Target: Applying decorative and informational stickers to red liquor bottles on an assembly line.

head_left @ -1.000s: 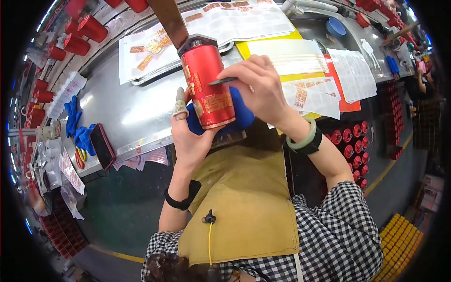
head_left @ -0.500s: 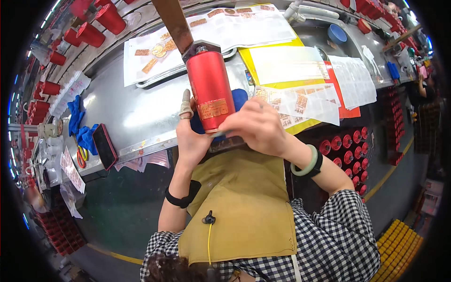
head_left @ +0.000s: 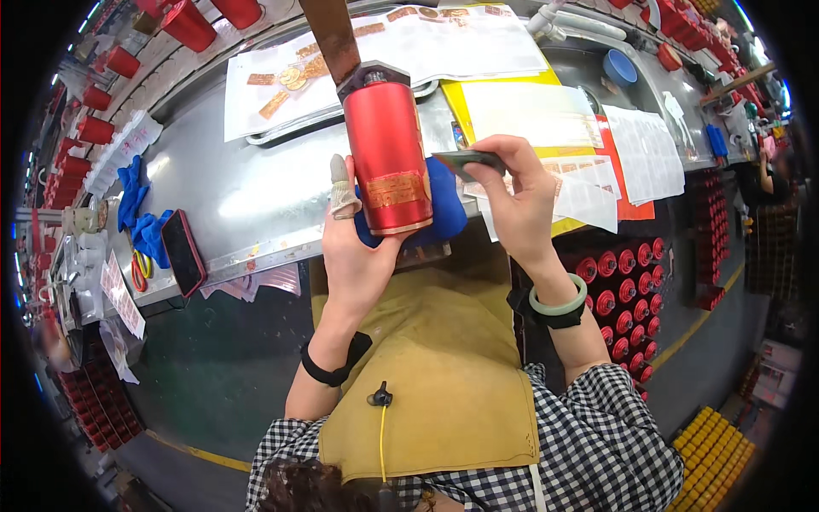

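Observation:
A glossy red bottle [head_left: 384, 128] leans toward me, its neck end against a brown metal bracket [head_left: 337, 43]. A gold decal strip [head_left: 397, 190] lies across the red wall near the base. My left hand [head_left: 358, 256] is closed round the lower end, one finger wrapped in a pale finger cover along its left side. My right hand [head_left: 522, 192] pinches a thin dark green scraper [head_left: 469, 160] between thumb and fingers, its tip just right of the bottle and apart from it. Under the bottle a blue cloth [head_left: 446, 205] rests at the bench edge.
Decal sheets [head_left: 478, 51] cover a tray at the back, with more on yellow sheets [head_left: 559, 226] to the right. On the left lie a phone [head_left: 183, 252], blue gloves [head_left: 153, 235] and scissors [head_left: 141, 269]. Rows of red bottles [head_left: 627, 290] stand at lower right.
My right hand has moved from the bottle's base up and to the right, and the scraper now shows in its fingers. My left hand stays round the bottle.

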Available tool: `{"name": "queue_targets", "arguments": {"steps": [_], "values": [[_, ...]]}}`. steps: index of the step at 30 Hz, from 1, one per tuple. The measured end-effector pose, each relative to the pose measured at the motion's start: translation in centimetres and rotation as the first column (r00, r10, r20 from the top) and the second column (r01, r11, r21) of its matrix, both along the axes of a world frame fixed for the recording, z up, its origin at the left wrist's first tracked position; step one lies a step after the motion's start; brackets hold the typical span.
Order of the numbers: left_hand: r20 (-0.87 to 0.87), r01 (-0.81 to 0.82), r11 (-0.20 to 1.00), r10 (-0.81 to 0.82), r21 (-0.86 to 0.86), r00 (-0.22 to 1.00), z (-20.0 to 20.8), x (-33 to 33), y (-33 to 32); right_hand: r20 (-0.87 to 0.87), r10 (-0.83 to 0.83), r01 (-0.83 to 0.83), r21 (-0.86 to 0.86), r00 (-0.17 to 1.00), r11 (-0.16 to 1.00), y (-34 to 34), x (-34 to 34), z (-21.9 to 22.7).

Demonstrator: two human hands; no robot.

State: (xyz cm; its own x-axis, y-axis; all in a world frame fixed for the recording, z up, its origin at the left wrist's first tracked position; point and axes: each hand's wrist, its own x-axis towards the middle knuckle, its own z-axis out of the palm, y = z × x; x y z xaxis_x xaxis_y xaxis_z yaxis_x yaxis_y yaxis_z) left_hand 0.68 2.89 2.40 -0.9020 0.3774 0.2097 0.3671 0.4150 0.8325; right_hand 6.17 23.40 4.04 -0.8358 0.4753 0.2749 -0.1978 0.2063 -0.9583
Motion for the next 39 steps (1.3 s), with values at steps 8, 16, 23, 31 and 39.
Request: {"name": "queue_targets", "arguments": {"steps": [8,16,23,31,39], "values": [[0.172,-0.05,0.996,0.036,0.073,0.984,-1.1,-0.3,0.4,-0.151,0.249,-0.086,0.669,0.957,0.738,-2.5,-0.3,0.8],[-0.241,-0.088,0.995,0.075,-0.044,0.968,-1.8,0.0,0.6,-0.224,0.315,-0.027,0.775,0.922,0.631,-2.5,-1.2,0.8],[-0.22,-0.13,0.992,0.127,0.004,0.967,-1.4,0.4,0.8,-0.208,0.259,0.054,0.865,0.943,0.499,-2.2,-3.4,1.7],[-0.251,-0.159,0.986,0.164,0.042,0.954,-1.0,0.7,1.0,-0.258,0.181,0.133,0.848,0.949,0.513,-1.3,-7.0,2.6],[-0.047,0.051,0.988,-0.045,0.149,0.998,-3.3,-0.6,-0.9,-0.109,0.414,-0.199,0.751,0.904,0.63,-2.8,-1.4,4.1]]}}
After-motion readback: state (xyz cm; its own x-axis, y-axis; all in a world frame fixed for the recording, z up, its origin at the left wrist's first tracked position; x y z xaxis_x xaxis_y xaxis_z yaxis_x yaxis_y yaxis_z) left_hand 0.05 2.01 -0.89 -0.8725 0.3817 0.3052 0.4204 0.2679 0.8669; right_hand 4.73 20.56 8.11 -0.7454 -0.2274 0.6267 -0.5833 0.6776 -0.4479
